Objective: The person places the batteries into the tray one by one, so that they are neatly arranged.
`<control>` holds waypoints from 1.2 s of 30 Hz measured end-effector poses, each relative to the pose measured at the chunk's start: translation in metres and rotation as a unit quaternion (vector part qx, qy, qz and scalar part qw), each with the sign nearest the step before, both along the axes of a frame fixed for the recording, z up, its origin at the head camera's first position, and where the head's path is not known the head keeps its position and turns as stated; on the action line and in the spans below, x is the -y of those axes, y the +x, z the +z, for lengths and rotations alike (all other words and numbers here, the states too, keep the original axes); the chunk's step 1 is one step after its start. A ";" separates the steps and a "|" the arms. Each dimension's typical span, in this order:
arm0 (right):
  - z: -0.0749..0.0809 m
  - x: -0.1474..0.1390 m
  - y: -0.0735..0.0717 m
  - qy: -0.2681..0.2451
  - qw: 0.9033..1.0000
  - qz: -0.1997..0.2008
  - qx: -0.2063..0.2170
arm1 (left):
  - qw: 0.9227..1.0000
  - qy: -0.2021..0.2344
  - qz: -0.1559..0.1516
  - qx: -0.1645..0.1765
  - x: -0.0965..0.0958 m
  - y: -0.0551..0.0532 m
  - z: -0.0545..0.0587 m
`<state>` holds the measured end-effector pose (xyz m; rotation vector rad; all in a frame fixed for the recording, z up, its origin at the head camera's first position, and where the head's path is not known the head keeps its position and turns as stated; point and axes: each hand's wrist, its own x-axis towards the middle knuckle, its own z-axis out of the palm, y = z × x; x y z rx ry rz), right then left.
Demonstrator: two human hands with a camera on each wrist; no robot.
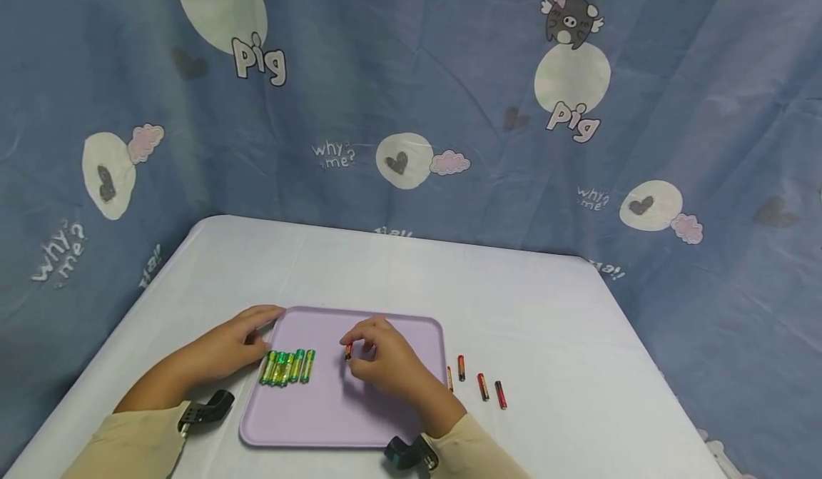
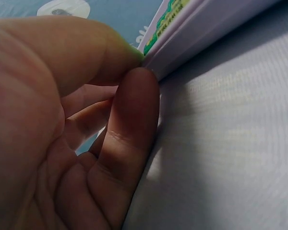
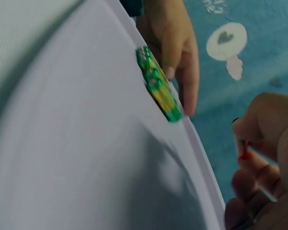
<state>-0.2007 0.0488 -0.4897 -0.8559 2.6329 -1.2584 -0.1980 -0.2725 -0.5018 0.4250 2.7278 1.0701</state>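
My right hand [image 1: 388, 361] pinches a small red-and-black battery [image 1: 349, 351] between thumb and fingers, above the middle of a lilac tray [image 1: 334, 422]. In the right wrist view only a red bit of that battery [image 3: 244, 152] shows between the fingers. My left hand [image 1: 227, 343] rests against the tray's left rim, with its thumb beside the green batteries and a finger reaching to the far left corner. The thumb and another finger touch the rim in the left wrist view. Several green-and-yellow batteries [image 1: 296, 367] lie side by side in a row at the tray's left.
Right of the tray, several red-and-black batteries [image 1: 483, 387] lie apart on the white tabletop [image 1: 546, 322]. One is partly hidden by the tray edge and right forearm. A blue printed curtain [image 1: 411, 93] hangs behind the table and along its sides.
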 end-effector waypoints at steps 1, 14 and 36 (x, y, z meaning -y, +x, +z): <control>0.000 0.003 0.000 0.006 1.000 0.005 0.000 | 1.000 0.001 0.000 -0.002 0.000 -0.001 0.000; -0.004 0.038 0.009 0.088 0.996 0.001 0.028 | 1.000 0.006 -0.005 -0.001 -0.001 0.002 0.003; -0.010 0.060 0.011 0.139 0.990 -0.006 -0.033 | 0.999 -0.013 -0.014 -0.029 0.006 -0.003 0.000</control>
